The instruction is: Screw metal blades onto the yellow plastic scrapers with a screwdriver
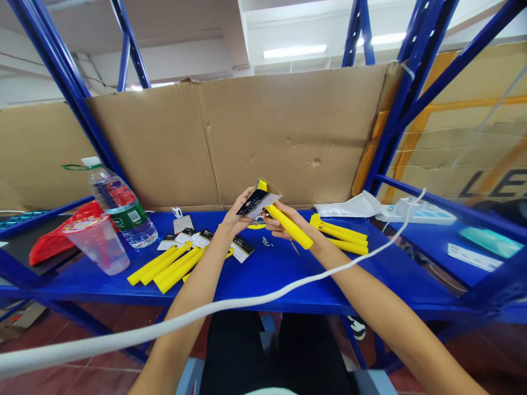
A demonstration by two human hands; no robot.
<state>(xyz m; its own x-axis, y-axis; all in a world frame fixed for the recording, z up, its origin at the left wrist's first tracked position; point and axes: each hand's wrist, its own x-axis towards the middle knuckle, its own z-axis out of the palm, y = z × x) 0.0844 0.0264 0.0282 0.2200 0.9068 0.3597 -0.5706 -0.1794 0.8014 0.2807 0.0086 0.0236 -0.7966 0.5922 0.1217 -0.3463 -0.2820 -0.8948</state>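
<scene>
In front of me, above the blue shelf, a yellow-handled tool (pixel 290 226) is held at a slant, its kind unclear. A black-and-white packaging card (pixel 257 203) is around its upper part. My left hand (pixel 236 215) is closed on the card's left edge. My right hand (pixel 294 213) is closed by the lower edge of the card, partly hidden behind the yellow handle. A thin metal rod (pixel 295 247) sticks out below the right hand; what it belongs to is hidden. Several tiny metal pieces (pixel 267 242) lie on the shelf underneath.
Several carded yellow tools (pixel 175 267) lie left, with uncarded yellow pieces (pixel 343 235) right. A water bottle (pixel 123 206) and plastic cup (pixel 99 246) stand at far left. A white cable (pixel 263 299) crosses before me. Cardboard (pixel 288 131) walls the back between blue posts.
</scene>
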